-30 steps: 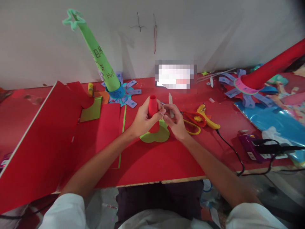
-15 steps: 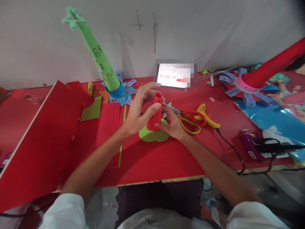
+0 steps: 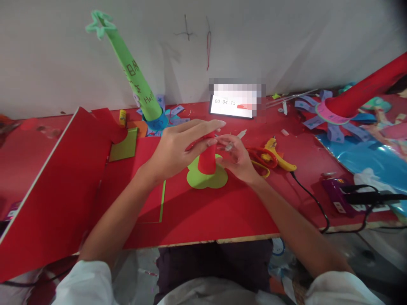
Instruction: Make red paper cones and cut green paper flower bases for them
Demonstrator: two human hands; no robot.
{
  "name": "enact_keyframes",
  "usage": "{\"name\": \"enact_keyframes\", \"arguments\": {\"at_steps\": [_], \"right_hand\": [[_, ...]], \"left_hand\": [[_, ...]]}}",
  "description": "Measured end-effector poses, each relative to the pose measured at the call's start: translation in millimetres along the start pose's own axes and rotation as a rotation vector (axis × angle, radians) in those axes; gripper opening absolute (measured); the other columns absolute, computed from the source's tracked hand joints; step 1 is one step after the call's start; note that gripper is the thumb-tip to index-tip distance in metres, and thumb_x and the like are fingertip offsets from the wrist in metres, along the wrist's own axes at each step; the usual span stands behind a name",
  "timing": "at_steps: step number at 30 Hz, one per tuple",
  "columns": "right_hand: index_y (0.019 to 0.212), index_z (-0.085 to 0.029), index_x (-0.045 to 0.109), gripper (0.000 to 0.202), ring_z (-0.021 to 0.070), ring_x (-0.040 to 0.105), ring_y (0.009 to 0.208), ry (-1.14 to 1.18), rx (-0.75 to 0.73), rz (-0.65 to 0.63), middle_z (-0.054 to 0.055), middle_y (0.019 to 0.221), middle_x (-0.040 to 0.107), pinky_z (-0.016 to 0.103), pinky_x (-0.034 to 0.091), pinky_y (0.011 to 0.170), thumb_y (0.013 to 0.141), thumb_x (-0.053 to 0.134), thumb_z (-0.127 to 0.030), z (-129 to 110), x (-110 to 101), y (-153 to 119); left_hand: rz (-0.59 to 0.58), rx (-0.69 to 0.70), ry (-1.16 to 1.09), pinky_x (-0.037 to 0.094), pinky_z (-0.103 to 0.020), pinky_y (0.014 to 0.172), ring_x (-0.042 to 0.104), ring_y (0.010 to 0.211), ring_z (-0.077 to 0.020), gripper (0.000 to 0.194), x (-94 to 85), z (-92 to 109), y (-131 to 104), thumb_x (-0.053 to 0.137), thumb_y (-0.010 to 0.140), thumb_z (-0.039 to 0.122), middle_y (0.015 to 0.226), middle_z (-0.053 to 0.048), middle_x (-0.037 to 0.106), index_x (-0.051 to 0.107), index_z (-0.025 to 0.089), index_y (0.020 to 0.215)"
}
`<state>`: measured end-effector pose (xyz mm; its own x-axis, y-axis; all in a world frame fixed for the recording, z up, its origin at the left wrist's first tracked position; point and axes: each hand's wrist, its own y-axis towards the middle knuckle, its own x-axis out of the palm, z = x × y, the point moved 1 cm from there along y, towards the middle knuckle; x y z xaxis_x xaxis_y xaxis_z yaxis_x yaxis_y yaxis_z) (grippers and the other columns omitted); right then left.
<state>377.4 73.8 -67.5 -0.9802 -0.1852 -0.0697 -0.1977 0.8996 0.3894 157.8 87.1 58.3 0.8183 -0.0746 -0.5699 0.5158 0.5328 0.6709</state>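
Observation:
A red paper tube (image 3: 207,163) stands upright on a light-green petal-shaped base (image 3: 203,181). My left hand (image 3: 178,146) reaches over the tube's upper end from the left, its thumb against the near side and its fingers stretched across the top; the tube's rim is mostly hidden. To the right of the tube, my right hand (image 3: 237,159) has its fingers loosely bent and apart, with nothing seen in them; a ring shows on one finger. Behind that hand lie scissors with red and yellow handles (image 3: 262,156), partly covered.
A yellow glue gun (image 3: 280,154) with a black cord lies right of the scissors. A lit timer screen (image 3: 232,106) leans at the wall. A tall green paper cone (image 3: 135,80) stands behind left, a red cone (image 3: 359,93) right. A red board (image 3: 54,190) rises at left; purple power strip (image 3: 337,195) at right.
My left hand has shifted over the tube's top, covering its rim. My right hand has come off the lower part of the tube and moved slightly right and up. The tube still stands.

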Motion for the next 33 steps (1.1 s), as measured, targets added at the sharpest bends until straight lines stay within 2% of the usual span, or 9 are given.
{"name": "enact_keyframes", "arguments": {"at_steps": [3, 6, 9, 12, 14, 18, 23, 27, 33], "right_hand": [[0.127, -0.032, 0.06, 0.045, 0.0285, 0.074, 0.132, -0.031, 0.024, 0.081, 0.01, 0.133, 0.079, 0.05, 0.058, 0.114, 0.099, 0.074, -0.064, -6, -11, -1], [0.114, -0.03, 0.064, 0.04, 0.0259, 0.082, 0.099, -0.07, 0.027, 0.173, 0.005, 0.096, 0.083, 0.047, 0.063, 0.099, 0.104, 0.063, -0.069, -9, -16, -2], [0.113, -0.029, 0.065, 0.047, 0.0218, 0.076, 0.072, -0.097, 0.035, 0.221, 0.001, 0.074, 0.077, 0.039, 0.063, 0.077, 0.105, 0.056, -0.075, -9, -16, -3], [0.113, -0.028, 0.069, 0.051, 0.0167, 0.063, 0.054, -0.069, 0.044, 0.239, -0.002, 0.064, 0.07, 0.032, 0.053, 0.057, 0.105, 0.054, -0.076, -7, -15, -4], [0.111, -0.028, 0.072, 0.05, 0.0147, 0.059, 0.053, -0.057, 0.039, 0.246, -0.002, 0.065, 0.068, 0.03, 0.049, 0.054, 0.105, 0.057, -0.075, -6, -15, -5], [0.102, -0.027, 0.078, 0.045, 0.0154, 0.062, 0.061, -0.116, 0.058, 0.248, 0.001, 0.075, 0.072, 0.031, 0.049, 0.057, 0.104, 0.063, -0.069, -5, -18, -5], [0.1, -0.027, 0.081, 0.038, 0.0203, 0.071, 0.077, -0.196, 0.086, 0.211, 0.006, 0.099, 0.083, 0.036, 0.057, 0.071, 0.1, 0.072, -0.064, -3, -19, -6], [0.097, -0.026, 0.083, 0.038, 0.0237, 0.077, 0.09, -0.235, 0.092, 0.208, 0.006, 0.1, 0.085, 0.037, 0.058, 0.079, 0.1, 0.073, -0.063, -1, -19, -6], [0.092, -0.025, 0.081, 0.039, 0.0232, 0.076, 0.085, -0.296, 0.079, 0.198, 0.007, 0.096, 0.084, 0.034, 0.056, 0.071, 0.1, 0.07, -0.061, -3, -19, -5]], "left_hand": [[-0.026, 0.02, 0.108, 0.064, -0.031, 0.094, 0.081, 0.105, -0.0191, 0.028, -4.9, 4, 0, 0.07, 0.107, 0.028, 0.119, -0.004, 0.084, 0.079, 0.027, 0.133], [-0.045, 0.018, 0.199, 0.063, -0.027, 0.091, 0.081, 0.102, -0.0168, 0.03, -7.3, 8, 0, 0.067, 0.109, 0.026, 0.116, -0.005, 0.085, 0.077, 0.025, 0.137], [-0.06, 0.025, 0.244, 0.063, -0.027, 0.091, 0.081, 0.101, -0.0163, 0.033, -7.8, 11, 0, 0.065, 0.109, 0.025, 0.117, -0.005, 0.084, 0.075, 0.026, 0.141], [-0.07, 0.014, 0.274, 0.064, -0.029, 0.094, 0.081, 0.105, -0.0173, 0.034, -8.6, 12, 1, 0.063, 0.11, 0.023, 0.12, -0.005, 0.084, 0.074, 0.027, 0.142], [-0.078, 0.006, 0.284, 0.064, -0.03, 0.095, 0.081, 0.108, -0.0181, 0.034, -9.5, 13, 1, 0.061, 0.11, 0.023, 0.119, -0.005, 0.084, 0.074, 0.027, 0.141], [-0.102, -0.022, 0.294, 0.064, -0.032, 0.097, 0.08, 0.11, -0.0188, 0.035, -10.8, 15, 2, 0.058, 0.112, 0.024, 0.117, -0.005, 0.083, 0.072, 0.026, 0.143], [-0.139, -0.064, 0.271, 0.063, -0.033, 0.096, 0.08, 0.106, -0.0193, 0.034, -6.8, 16, 1, 0.06, 0.11, 0.025, 0.12, -0.006, 0.082, 0.068, 0.024, 0.143], [-0.199, -0.129, 0.268, 0.064, -0.034, 0.094, 0.079, 0.106, -0.0196, 0.041, 0.9, 15, -3, 0.063, 0.105, 0.022, 0.129, -0.007, 0.079, 0.06, 0.025, 0.146], [-0.24, -0.181, 0.265, 0.066, -0.033, 0.086, 0.078, 0.104, -0.0192, 0.046, 3.5, 16, -5, 0.059, 0.105, 0.021, 0.135, -0.009, 0.074, 0.053, 0.026, 0.15]]}}
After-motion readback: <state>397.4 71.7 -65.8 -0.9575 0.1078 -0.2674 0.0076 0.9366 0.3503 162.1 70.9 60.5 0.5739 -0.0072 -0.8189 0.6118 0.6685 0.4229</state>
